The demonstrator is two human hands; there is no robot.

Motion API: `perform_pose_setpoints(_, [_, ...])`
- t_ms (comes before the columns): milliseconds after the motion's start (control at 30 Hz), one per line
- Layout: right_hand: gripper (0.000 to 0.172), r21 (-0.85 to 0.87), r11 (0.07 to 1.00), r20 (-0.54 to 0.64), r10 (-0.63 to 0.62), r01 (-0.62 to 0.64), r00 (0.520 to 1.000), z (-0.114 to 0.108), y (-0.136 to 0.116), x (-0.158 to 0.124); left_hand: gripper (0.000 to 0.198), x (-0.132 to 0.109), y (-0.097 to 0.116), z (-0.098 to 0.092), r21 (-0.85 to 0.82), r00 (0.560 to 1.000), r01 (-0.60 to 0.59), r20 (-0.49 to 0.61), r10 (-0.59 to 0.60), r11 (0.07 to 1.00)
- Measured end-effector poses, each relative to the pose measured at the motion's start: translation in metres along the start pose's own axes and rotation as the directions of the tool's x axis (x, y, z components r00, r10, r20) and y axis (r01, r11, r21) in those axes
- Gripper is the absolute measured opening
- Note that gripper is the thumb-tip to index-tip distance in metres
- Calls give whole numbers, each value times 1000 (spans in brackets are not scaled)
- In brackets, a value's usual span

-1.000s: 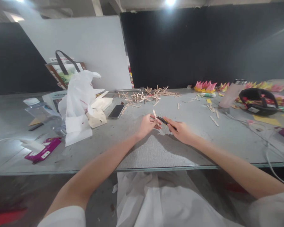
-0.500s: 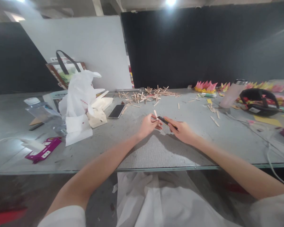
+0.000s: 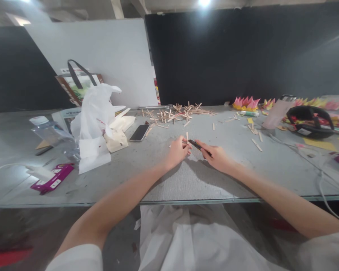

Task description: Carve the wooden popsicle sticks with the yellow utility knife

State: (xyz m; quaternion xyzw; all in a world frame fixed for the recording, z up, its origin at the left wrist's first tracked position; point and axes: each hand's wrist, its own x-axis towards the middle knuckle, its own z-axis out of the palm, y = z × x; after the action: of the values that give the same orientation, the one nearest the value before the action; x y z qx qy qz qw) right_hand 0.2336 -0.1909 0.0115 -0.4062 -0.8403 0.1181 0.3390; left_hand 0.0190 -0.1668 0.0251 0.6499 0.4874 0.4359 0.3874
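One slim wooden craft stick (image 3: pixel 187 136) pokes upright from the pinch of the left hand (image 3: pixel 177 151), above the grey tabletop (image 3: pixel 141 156), and here's the right hand (image 3: pixel 217 157) wrapped around a black utility knife (image 3: pixel 195 144), its tip right by the stick; whether they touch, I can't tell. Beyond them sprawls a loose heap of crossed sticks (image 3: pixel 169 117), with a smartphone (image 3: pixel 139 133) lying nearer on the left and pink-and-yellow paper flowers (image 3: pixel 245 104) off to the right.
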Motion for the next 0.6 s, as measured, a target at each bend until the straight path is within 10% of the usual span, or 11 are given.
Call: perform_pose_setpoints(600, [55, 17, 1000, -15, 25, -25, 1000, -2, -1, 0, 34, 4, -3, 3, -308, 996, 67, 82, -43, 949])
